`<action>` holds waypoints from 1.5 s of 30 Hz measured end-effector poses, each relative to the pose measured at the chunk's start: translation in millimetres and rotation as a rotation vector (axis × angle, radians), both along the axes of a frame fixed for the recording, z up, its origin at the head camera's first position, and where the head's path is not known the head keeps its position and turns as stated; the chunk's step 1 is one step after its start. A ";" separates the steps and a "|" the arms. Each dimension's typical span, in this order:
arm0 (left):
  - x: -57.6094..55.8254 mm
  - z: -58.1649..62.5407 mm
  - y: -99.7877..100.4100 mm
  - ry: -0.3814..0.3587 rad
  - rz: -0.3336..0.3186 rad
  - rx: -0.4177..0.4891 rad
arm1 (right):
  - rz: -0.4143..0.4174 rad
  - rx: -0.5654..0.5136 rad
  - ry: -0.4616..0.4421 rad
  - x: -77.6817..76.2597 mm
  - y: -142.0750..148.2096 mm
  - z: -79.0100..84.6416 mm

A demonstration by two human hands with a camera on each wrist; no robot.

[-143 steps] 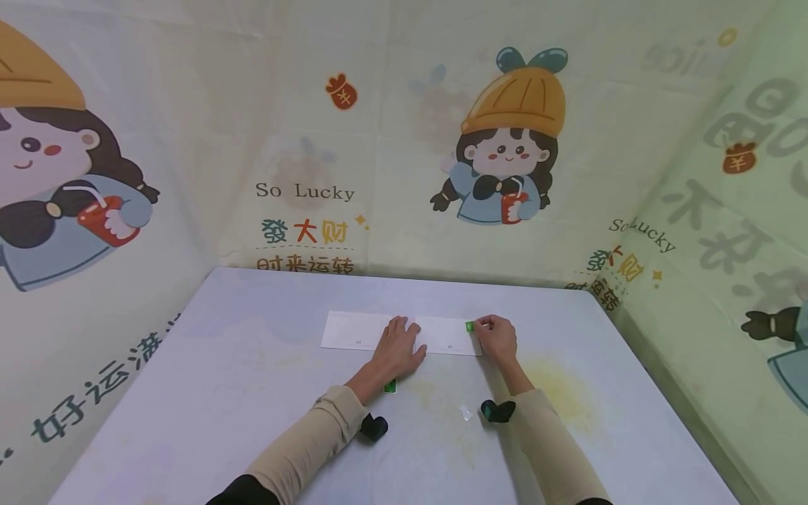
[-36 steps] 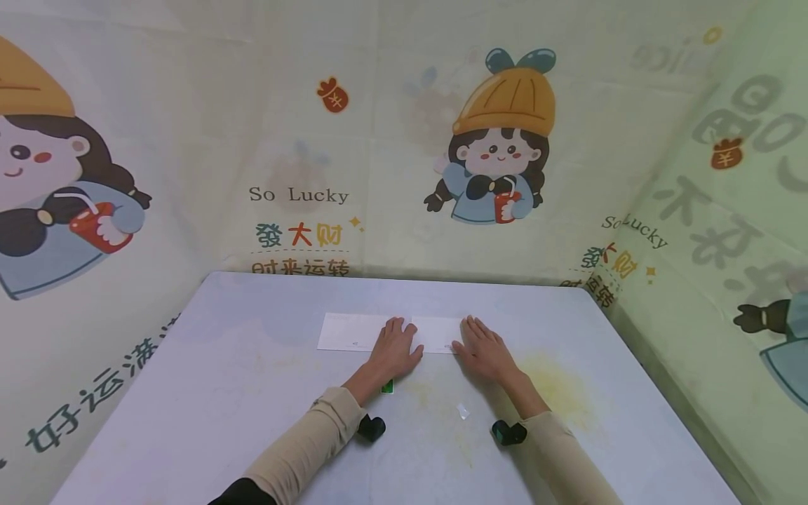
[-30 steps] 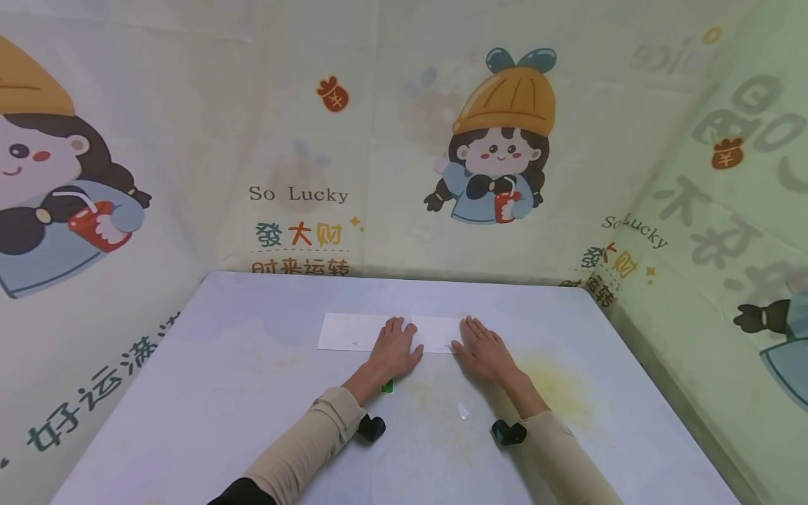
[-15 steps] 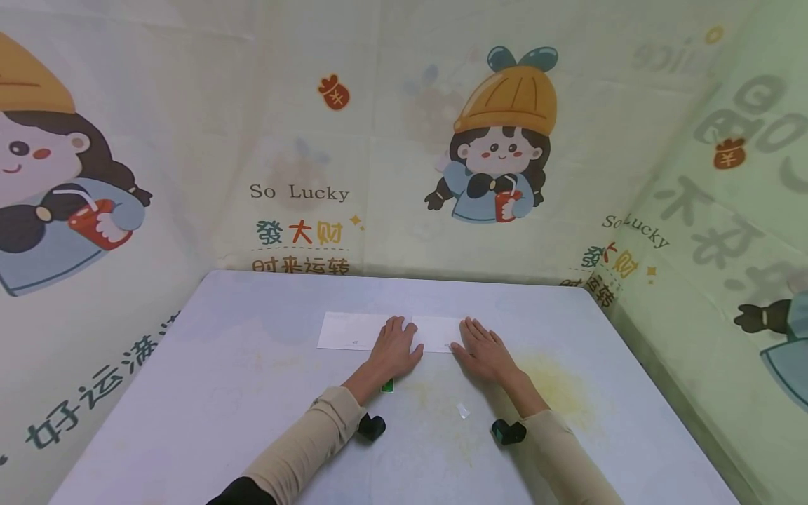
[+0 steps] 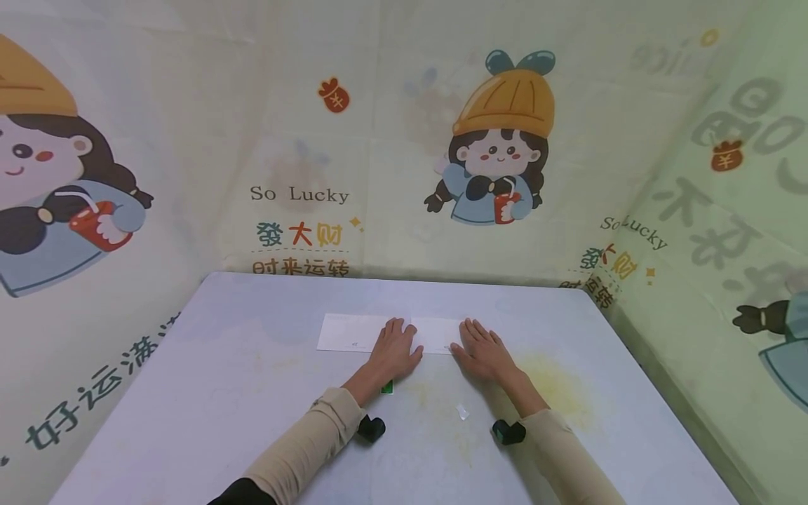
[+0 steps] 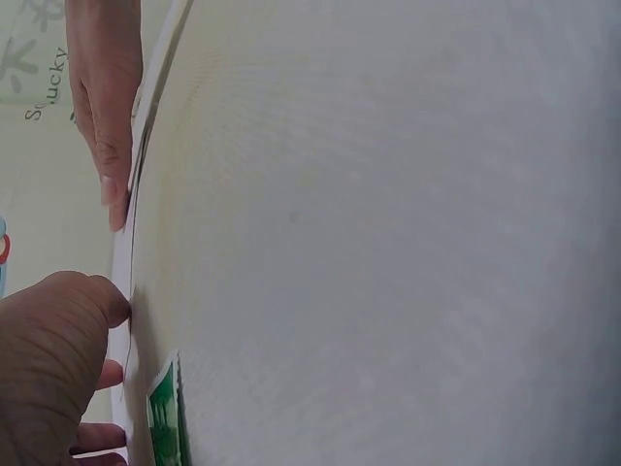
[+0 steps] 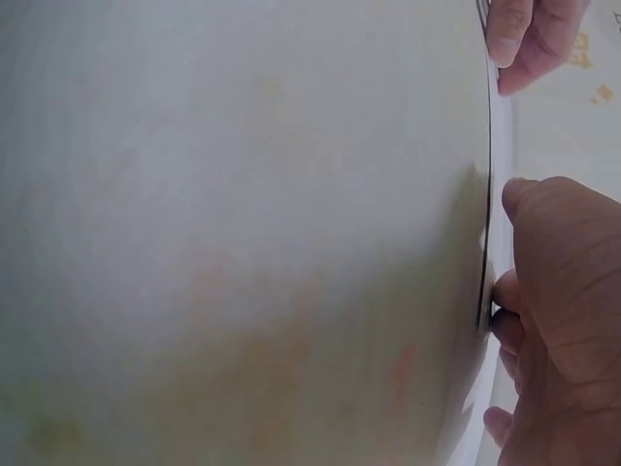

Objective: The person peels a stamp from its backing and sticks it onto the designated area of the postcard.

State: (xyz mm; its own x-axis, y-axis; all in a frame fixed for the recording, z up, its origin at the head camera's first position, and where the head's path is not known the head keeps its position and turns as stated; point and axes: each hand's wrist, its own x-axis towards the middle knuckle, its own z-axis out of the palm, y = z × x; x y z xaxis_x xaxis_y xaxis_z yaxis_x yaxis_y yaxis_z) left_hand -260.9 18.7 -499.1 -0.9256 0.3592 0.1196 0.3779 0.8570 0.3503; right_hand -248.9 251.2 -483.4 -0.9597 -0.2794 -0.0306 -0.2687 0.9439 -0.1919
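Note:
A long white paper strip [image 5: 353, 332], with a seam near its middle and small print low on it, lies flat toward the back of the table. My left hand [image 5: 394, 349] rests across its middle, fingers spread. On its right end lies my right hand [image 5: 486, 351], fingers straight and side by side, covering that end. In the left wrist view a green stamp [image 6: 165, 419] with a toothed edge lies by my left hand; the head view shows part of this stamp [image 5: 388, 386] beside the wrist. Any stamp beneath the right palm is hidden.
The white table [image 5: 252, 421] carries a small pale scrap [image 5: 463, 412] between the forearms and a yellowish stain [image 5: 555, 386] at right. Black wrist cameras [image 5: 372, 428] sit at both cuffs. A printed cloth [image 5: 391, 140] hangs behind and beside the table.
Earlier the right hand pinched a small green stamp at the paper's upper right corner; now it lies flat over that end. Through the last second both hands have stayed in place.

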 end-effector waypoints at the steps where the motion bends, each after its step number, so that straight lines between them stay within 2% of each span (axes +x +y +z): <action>1: 0.3 -0.1 0.2 -0.003 0.000 -0.002 | -0.001 0.003 -0.001 0.4 0.1 0.0; 10: 1.9 2.6 0.5 -0.014 0.003 -0.001 | 0.001 -0.001 -0.010 2.1 0.5 2.9; 23: 1.4 -1.6 1.0 -0.003 0.003 -0.008 | -0.002 -0.002 -0.011 1.8 5.1 -3.5; 31: 2.6 0.9 1.1 -0.013 0.007 -0.002 | -0.005 -0.011 -0.012 3.4 8.3 -0.1; 45: 2.5 3.3 0.1 -0.013 0.004 0.005 | -0.008 0.000 -0.019 0.7 8.3 -3.8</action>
State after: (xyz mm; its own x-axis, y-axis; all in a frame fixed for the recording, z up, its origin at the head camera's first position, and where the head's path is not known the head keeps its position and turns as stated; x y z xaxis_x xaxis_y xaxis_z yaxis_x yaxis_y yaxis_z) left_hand -258.4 18.8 -495.8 -0.9285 0.3548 0.1093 0.3697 0.8569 0.3593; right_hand -248.2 259.5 -487.1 -0.9610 -0.2721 -0.0486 -0.2579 0.9459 -0.1969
